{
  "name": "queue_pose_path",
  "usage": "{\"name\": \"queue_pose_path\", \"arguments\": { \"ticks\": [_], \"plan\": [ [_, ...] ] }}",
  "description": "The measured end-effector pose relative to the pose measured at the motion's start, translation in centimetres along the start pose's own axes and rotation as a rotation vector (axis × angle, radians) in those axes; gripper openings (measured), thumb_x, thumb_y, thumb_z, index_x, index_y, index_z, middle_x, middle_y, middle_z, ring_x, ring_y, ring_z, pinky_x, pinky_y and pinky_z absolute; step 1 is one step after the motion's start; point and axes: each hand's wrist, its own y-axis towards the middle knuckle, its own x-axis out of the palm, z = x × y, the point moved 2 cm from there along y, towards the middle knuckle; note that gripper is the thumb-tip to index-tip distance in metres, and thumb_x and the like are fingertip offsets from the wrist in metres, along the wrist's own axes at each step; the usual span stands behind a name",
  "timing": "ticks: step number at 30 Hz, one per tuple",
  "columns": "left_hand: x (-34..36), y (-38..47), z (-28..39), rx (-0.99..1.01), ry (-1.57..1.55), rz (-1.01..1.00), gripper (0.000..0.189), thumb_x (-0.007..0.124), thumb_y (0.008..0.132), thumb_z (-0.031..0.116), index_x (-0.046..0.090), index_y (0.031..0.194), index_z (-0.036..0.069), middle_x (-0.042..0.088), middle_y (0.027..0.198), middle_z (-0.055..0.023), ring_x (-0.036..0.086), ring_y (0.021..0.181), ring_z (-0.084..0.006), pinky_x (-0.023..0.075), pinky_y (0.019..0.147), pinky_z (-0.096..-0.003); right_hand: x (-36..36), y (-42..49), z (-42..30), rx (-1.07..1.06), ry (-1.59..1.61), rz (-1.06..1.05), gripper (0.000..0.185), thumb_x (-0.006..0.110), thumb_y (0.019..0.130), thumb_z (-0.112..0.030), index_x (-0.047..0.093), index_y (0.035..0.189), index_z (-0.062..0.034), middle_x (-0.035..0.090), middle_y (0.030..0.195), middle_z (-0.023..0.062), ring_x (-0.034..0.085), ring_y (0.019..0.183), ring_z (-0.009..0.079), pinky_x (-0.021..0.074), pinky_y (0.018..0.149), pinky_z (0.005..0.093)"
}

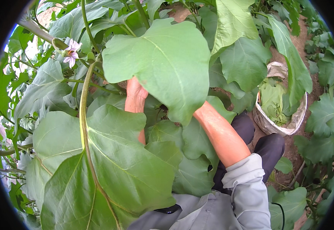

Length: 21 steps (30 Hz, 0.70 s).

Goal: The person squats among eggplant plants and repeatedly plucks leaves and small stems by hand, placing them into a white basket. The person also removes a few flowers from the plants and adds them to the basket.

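Both of my arms reach in among eggplant plants. A broad eggplant leaf [161, 60] hangs over the place where my hands meet the foliage. Only the wrist and back edge of my left hand [136, 91] show below that leaf; its fingers are hidden. My right forearm [221, 132], with a rolled grey sleeve [243, 172], runs up under the same leaf, which covers my right hand fully. What either hand touches cannot be seen. Another large leaf [106, 161] crosses in front of my left forearm.
A white woven sack [280, 130] with its top rolled open stands at the right, holding green leaves [272, 100]. A purple eggplant flower [72, 53] hangs from a thick stem [40, 31] at upper left. Bare soil [295, 149] runs between plant rows at the right.
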Motion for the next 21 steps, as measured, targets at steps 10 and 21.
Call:
{"name": "queue_pose_path", "arguments": {
  "ticks": [10, 21],
  "plan": [
    [0.0, 0.1, 0.2, 0.039, -0.066, -0.109, 0.024, 0.071, 0.098, 0.019, 0.061, 0.115, 0.005, 0.066, 0.107, -0.0081, 0.063, 0.094, -0.0177, 0.0547, 0.083, -0.0352, 1.8, 1.1, 0.9, -0.061, -0.018, 0.167, 0.021, 0.066, 0.095, -0.024, 0.062, 0.086, -0.0047, 0.07, 0.075, 0.015, 0.068, 0.07, 0.0402, 0.0512, 0.063, 0.0531],
    [-0.4, 1.1, 0.1, -0.092, -0.11, 0.043, 0.028, 0.069, 0.099, 0.027, 0.063, 0.118, 0.007, 0.069, 0.116, -0.0129, 0.066, 0.104, -0.0267, 0.0551, 0.091, -0.0411, 1.2, -0.4, 0.7, 0.064, 0.156, 0.059, 0.02, 0.063, 0.096, -0.022, 0.067, 0.088, -0.0044, 0.069, 0.075, 0.0203, 0.068, 0.072, 0.0434, 0.0521, 0.067, 0.0551]
  ]
}}
